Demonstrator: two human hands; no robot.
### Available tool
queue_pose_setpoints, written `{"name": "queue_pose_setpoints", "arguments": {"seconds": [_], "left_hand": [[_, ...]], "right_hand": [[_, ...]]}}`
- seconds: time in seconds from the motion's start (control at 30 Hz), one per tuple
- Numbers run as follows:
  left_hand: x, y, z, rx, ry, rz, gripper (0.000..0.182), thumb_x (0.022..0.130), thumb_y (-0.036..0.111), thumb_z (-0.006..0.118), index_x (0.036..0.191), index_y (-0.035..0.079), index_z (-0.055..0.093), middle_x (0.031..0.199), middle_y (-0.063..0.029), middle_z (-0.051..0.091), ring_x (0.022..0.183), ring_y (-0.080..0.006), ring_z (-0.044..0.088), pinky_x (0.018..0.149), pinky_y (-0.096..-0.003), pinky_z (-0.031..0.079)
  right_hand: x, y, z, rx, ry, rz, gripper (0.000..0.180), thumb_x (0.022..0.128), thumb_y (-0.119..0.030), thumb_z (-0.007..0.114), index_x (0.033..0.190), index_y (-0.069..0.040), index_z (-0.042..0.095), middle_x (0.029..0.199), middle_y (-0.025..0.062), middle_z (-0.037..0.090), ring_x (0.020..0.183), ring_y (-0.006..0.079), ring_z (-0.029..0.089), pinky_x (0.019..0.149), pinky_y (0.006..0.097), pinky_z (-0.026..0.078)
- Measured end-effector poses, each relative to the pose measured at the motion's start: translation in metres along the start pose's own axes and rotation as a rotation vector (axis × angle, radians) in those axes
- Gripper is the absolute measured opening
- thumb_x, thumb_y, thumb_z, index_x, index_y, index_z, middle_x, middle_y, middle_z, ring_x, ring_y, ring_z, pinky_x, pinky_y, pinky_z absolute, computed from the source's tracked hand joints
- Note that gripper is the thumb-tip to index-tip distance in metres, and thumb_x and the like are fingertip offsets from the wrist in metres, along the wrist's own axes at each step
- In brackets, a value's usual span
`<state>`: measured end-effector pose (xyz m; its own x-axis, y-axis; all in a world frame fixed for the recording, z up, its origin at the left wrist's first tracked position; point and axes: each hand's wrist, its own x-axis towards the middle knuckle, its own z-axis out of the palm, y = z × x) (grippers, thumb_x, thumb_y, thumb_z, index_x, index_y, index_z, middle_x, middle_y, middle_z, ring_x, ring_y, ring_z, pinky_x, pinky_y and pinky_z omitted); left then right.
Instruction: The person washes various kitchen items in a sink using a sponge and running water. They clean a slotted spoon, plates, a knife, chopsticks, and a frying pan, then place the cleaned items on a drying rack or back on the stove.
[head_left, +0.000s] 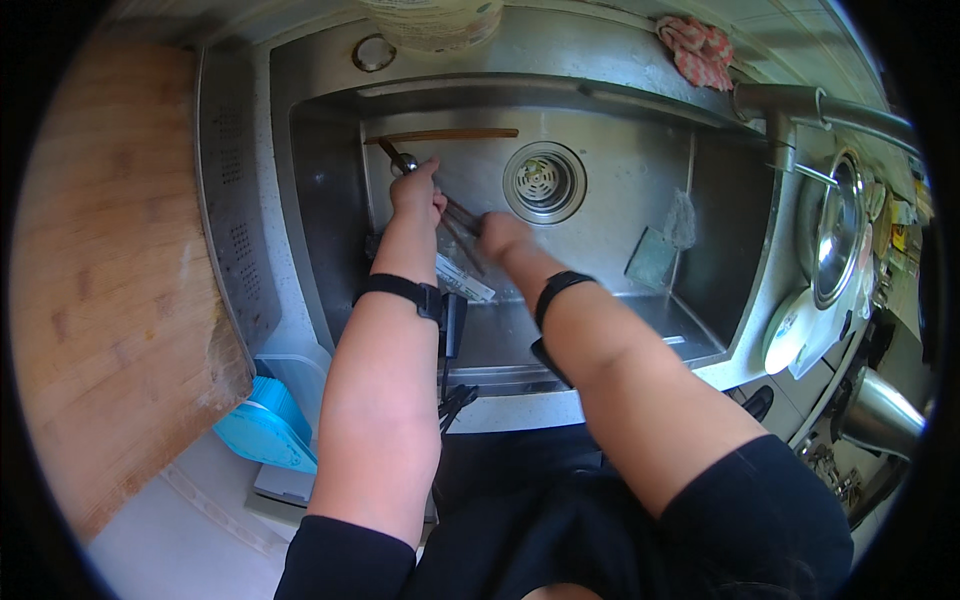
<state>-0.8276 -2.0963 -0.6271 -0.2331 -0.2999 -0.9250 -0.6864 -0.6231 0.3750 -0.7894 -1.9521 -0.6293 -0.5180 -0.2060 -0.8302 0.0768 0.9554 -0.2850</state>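
Observation:
Both of my hands are down inside a stainless steel sink. My left hand is closed on some dark utensil handles or chopsticks; a dark stick end and a round shiny metal piece show just beyond its fingers. My right hand, blurred, is at the other end of these sticks, and its fingers seem closed on them. A pair of wooden chopsticks lies along the sink's far side. Under my hands a transparent packet with writing lies partly hidden. The drain strainer holds a green scrap.
A green scouring pad and a mesh scrubber lie at the sink's right. The faucet juts in at upper right, near metal bowls and a plate. A wooden board is on the left; a pink cloth lies behind.

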Motion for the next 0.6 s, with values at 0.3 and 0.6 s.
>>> {"name": "queue_pose_setpoints", "arguments": {"seconds": [0.3,0.6], "left_hand": [[0.037,-0.007,0.052,0.230,0.419,0.041,0.066,0.063,0.047,0.078,0.088,-0.012,0.060,0.081,-0.0164,0.064,0.066,-0.0255,0.061,0.061,-0.0344,0.049],[0.056,0.007,0.055,0.222,0.366,-0.040,0.042,0.075,0.038,0.065,0.086,-0.003,0.059,0.076,-0.0112,0.062,0.053,-0.0237,0.055,0.050,-0.0343,0.044]], "right_hand": [[-0.085,0.101,-0.123,-0.382,-0.204,0.195,0.023,0.076,-0.009,0.052,0.092,-0.005,0.067,0.099,0.0156,0.063,0.095,0.0305,0.060,0.080,0.0383,0.049],[-0.163,0.156,-0.151,-0.331,-0.222,0.280,0.019,0.074,-0.007,0.054,0.086,-0.004,0.067,0.094,0.0156,0.065,0.089,0.0308,0.062,0.074,0.0387,0.050]]}}
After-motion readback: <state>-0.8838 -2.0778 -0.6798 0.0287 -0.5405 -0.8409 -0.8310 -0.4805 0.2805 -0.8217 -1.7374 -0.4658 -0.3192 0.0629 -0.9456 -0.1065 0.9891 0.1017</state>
